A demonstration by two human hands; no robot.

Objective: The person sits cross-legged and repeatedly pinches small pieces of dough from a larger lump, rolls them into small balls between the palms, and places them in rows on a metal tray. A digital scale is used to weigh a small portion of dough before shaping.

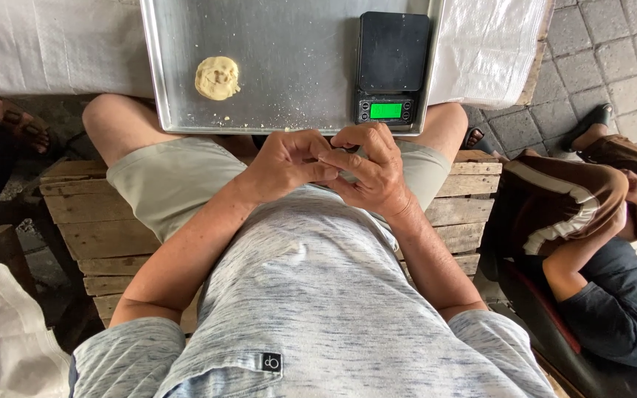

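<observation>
Both hands, left hand (pixel 285 163) and right hand (pixel 374 168), met fingertip to fingertip, grips curled; what they pinched stayed hidden. Farther off, a flat pale dough disc (pixel 217 77) lay on the shiny metal tray (pixel 296 66), left of the black digital scale (pixel 392 66).

It looked like an outdoor, makeshift baking spot: grey paving stones (pixel 613 51) underfoot, a wooden pallet (pixel 90 221) as seating, and a metal baking tray (pixel 296 66) beside a digital scale (pixel 392 66).

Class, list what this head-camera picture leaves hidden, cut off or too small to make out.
1. What the left hand and right hand hold: curled fingers hide it.
2. The metal tray: far end cut off by the top edge.
3. The scale: green display too small to tell.
4. The seated person on the right: cut off by the frame edge.
</observation>
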